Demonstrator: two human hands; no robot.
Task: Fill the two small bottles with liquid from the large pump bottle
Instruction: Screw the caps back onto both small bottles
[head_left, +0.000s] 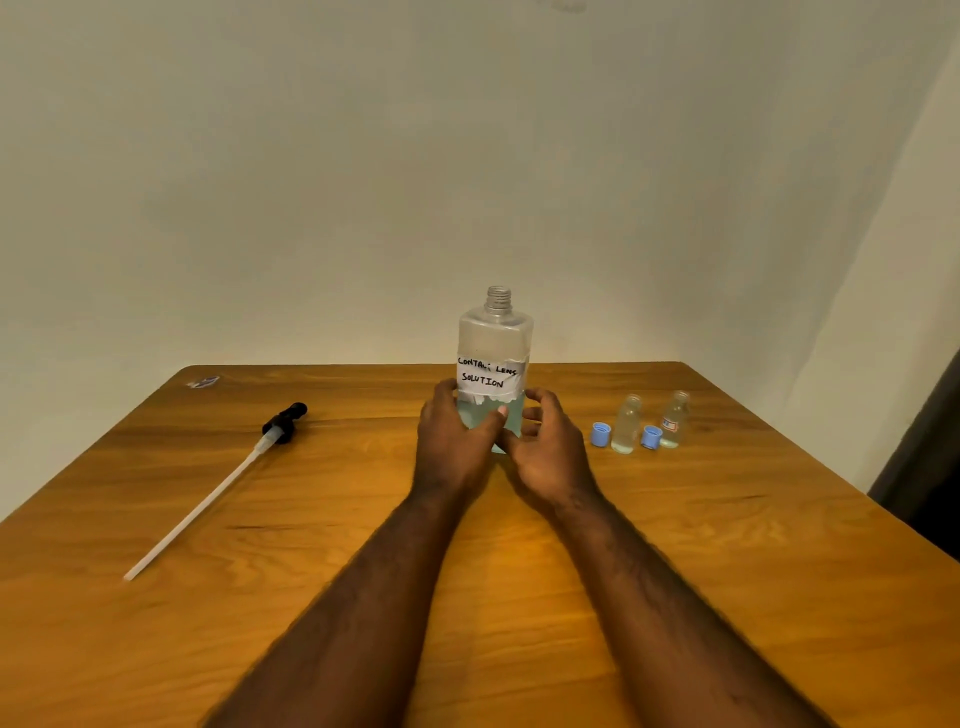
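Liquid, pale blue-green, fills roughly the lower third of the large bottle (494, 338), which stands upright at the middle of the wooden tabletop (727, 571), toward its far edge. The threaded neck is open, and a white label hand-lettered "CONTACT LENS SOLUTION" wraps its waist.

The left hand (451, 441) grips the bottle's lower part, fingers curled round the left side and thumb laid across the front. The right hand (548, 449) sits at the bottle's right side with fingers loosely curled toward it. Whether they actually press on the plastic cannot be told.

The pump (284, 418), with a black head and long white tube, lies flat well to the left, its tube slanting toward the near left.

To the right of the hands stand the left small bottle (626, 423) and the right small bottle (675, 421), both upright, uncapped and holding clear liquid. The first blue cap (601, 434) lies just left of the left one and the second blue cap (651, 436) between the two.

A small scrap (203, 383) lies at the far left corner.
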